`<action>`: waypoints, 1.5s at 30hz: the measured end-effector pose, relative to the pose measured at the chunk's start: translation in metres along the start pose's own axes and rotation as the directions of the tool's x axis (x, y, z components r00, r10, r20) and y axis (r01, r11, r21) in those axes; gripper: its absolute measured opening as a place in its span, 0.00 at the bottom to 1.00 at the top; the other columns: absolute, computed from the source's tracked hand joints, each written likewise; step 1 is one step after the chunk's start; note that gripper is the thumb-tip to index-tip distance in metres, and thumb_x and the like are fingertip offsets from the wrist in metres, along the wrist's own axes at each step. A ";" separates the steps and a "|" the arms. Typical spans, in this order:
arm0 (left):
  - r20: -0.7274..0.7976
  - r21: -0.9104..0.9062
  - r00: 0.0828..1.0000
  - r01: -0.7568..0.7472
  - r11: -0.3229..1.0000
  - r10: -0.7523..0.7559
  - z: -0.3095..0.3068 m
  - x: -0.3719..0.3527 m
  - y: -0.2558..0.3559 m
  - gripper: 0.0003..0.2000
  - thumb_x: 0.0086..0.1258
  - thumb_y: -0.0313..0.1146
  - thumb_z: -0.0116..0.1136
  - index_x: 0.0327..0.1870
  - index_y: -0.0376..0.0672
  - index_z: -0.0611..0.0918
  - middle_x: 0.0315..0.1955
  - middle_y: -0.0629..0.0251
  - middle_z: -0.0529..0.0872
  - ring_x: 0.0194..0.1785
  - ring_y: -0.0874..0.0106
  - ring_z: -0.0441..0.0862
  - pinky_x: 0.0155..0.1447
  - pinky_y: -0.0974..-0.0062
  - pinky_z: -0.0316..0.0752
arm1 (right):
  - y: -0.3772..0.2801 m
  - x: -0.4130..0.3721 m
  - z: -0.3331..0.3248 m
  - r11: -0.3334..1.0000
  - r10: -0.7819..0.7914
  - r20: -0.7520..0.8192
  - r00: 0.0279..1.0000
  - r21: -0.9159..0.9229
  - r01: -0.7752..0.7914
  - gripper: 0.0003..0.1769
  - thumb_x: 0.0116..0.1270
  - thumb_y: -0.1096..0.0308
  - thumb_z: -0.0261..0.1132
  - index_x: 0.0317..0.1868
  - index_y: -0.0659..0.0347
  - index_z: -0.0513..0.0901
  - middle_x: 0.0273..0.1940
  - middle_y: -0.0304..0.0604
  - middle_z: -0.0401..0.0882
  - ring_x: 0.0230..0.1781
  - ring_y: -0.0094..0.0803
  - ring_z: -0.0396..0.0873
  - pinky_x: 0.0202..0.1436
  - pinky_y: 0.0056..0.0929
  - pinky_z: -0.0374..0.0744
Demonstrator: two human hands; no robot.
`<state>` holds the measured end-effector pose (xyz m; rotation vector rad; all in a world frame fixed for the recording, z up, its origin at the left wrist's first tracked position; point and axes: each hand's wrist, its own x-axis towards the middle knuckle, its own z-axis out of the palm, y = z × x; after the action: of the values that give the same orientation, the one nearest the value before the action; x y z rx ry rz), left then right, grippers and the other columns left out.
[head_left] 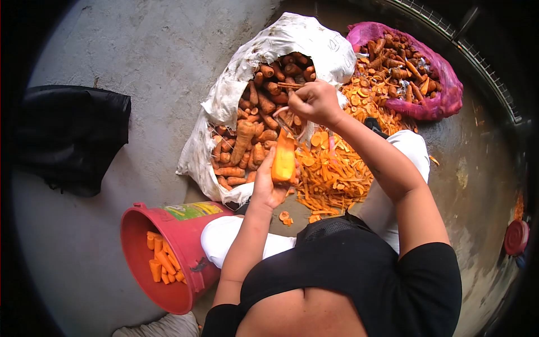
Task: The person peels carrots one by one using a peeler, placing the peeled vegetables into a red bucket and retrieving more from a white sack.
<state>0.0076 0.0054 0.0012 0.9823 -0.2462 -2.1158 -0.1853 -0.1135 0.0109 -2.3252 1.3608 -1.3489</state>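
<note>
My left hand [268, 188] is wrapped round the lower side of a thick peeled carrot [284, 160], its cut end towards me. Just above the carrot, my right hand [315, 104] is closed on a thin tool that looks like a peeler [285, 124]; its outline is partly blurred. Behind both hands lies an open white sack [224, 95] full of unpeeled carrots [244, 140]. A heap of orange peelings and cut ends [331, 180] spreads on the floor below my right forearm.
A red bucket [163, 216] holding peeled carrots [164, 259] stands by my left knee. Far right is a pink mesh bag [446, 92] with carrot scraps. Black cloth or plastic [73, 135] lies on the left floor. A red round object [516, 237] sits at the right edge.
</note>
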 end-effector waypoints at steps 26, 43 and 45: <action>-0.004 0.390 0.982 -0.174 0.904 0.191 -0.001 -0.011 -0.012 0.20 0.78 0.49 0.40 0.53 0.39 0.73 0.35 0.60 0.81 0.33 0.72 0.81 0.34 0.73 0.79 | 0.056 0.013 -0.027 0.788 0.213 0.112 0.971 -0.607 -0.103 0.21 0.62 0.60 0.55 0.10 0.51 0.77 0.12 0.40 0.75 0.11 0.31 0.72 0.24 0.32 0.75; -0.136 0.311 0.969 -0.158 0.937 0.208 -0.001 -0.004 -0.011 0.24 0.78 0.52 0.35 0.55 0.39 0.74 0.33 0.60 0.82 0.32 0.72 0.81 0.29 0.73 0.78 | -0.025 -0.013 0.005 0.957 -0.290 0.131 0.948 0.011 0.291 0.16 0.50 0.65 0.63 0.08 0.52 0.71 0.11 0.35 0.71 0.14 0.30 0.70 0.26 0.30 0.67; -0.079 0.405 0.973 -0.169 0.899 0.218 0.010 -0.011 -0.012 0.25 0.79 0.51 0.35 0.60 0.38 0.71 0.30 0.61 0.80 0.29 0.74 0.79 0.29 0.76 0.77 | -0.001 -0.003 -0.001 0.976 -0.117 0.154 0.981 -0.164 0.142 0.18 0.55 0.64 0.61 0.08 0.51 0.74 0.11 0.34 0.72 0.12 0.29 0.70 0.28 0.28 0.70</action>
<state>-0.0017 0.0201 0.0091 1.2601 -0.7041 -1.8493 -0.1856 -0.1102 0.0100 -2.6105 1.3545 -1.1063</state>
